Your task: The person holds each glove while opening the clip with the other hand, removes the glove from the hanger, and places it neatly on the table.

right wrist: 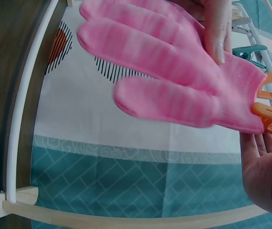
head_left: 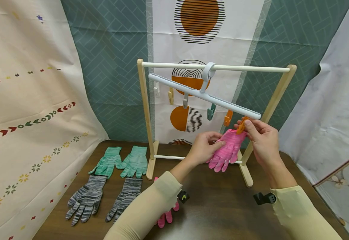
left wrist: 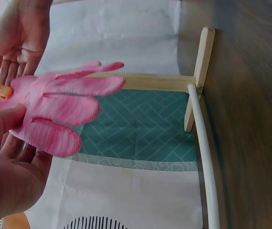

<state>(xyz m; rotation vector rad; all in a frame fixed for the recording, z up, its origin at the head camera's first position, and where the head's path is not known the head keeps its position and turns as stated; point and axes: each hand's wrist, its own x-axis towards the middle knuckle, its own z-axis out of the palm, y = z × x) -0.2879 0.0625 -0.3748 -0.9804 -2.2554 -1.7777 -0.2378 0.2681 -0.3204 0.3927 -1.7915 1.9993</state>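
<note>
A pink knit glove [head_left: 228, 148] hangs fingers-down below the low right end of a white clip hanger [head_left: 204, 95]. My left hand [head_left: 206, 146] pinches the glove's side between thumb and fingers. With thumb and fingers my right hand [head_left: 261, 136] grips the outermost orange clip [head_left: 243, 125] at the glove's cuff. In the right wrist view that orange clip [right wrist: 269, 112] sits at the cuff edge. A second orange clip [head_left: 228, 117] and a teal clip [head_left: 211, 112] hang beside it. The hanger hooks over the rack's top bar, tilted down to the right.
Wooden rack posts [head_left: 278, 93] flank the hanger, with a low white crossbar [head_left: 169, 157] behind my left hand. On the table's left lie green gloves [head_left: 135, 162] and grey striped gloves [head_left: 87, 196]. Another pink glove [head_left: 169, 216] is partly hidden under my left sleeve.
</note>
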